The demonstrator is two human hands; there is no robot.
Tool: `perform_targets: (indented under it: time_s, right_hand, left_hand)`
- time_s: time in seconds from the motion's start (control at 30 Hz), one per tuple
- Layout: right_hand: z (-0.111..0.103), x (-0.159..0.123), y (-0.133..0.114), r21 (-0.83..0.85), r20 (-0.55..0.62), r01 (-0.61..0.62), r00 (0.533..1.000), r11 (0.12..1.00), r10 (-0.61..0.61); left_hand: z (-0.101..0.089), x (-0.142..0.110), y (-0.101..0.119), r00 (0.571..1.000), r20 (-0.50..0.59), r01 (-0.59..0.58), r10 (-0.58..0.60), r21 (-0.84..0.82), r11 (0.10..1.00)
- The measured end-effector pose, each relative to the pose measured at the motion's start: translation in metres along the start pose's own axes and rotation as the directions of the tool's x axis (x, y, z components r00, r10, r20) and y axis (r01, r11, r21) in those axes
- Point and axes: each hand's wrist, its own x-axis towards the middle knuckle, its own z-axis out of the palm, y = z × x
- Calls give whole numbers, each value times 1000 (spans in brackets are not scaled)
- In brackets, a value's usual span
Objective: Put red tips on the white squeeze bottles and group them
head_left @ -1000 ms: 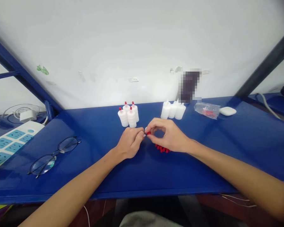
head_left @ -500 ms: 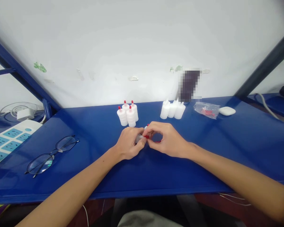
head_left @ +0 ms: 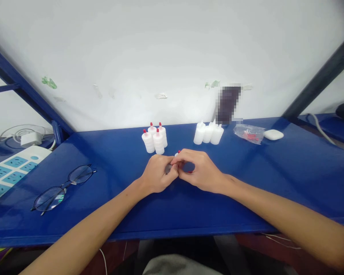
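Both my hands meet above the blue table. My left hand is closed around a pale whitish piece, mostly covered by its fingers; it could be a bottle's nozzle. My right hand pinches at the end of that piece, where a small red cap showed a moment ago; the fingertips now hide it. Just behind the hands, the top of a white bottle with a red tip peeks out. Another red bit shows through the curl of my right fingers.
White squeeze bottles with red tips stand grouped behind my left hand. Several bottles without red tips stand farther right, beside a plastic bag of red caps and a white rounded case. Glasses and a power strip lie left.
The red cap between my fingertips is now covered. My right fingers have shifted slightly left and closed in against my left hand. The bottles have stayed in place.
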Motion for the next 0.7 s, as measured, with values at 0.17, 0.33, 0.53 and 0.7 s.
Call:
perform_targets:
  time_s: [0.17, 0.33, 0.53, 0.7]
  right_hand:
    - [0, 0, 1, 38, -6, 1, 1000, 999, -1]
    - [0, 0, 0, 41, -14, 30, 999, 999, -30]
    - [-10, 5, 6, 88, -57, -23, 998, 996, 29]
    - [-24, 11, 17, -9, -161, -179, 971, 984, 175]
  left_hand:
    - [0, -1, 1, 999, -13, -34, 33, -34, 999]
    - [0, -3, 3, 999, -26, -19, 18, -42, 999]
    - [-4, -3, -1, 988, -143, 46, -66, -136, 990]
    - [-10, -2, -6, 922, -283, 185, -264, -275, 943]
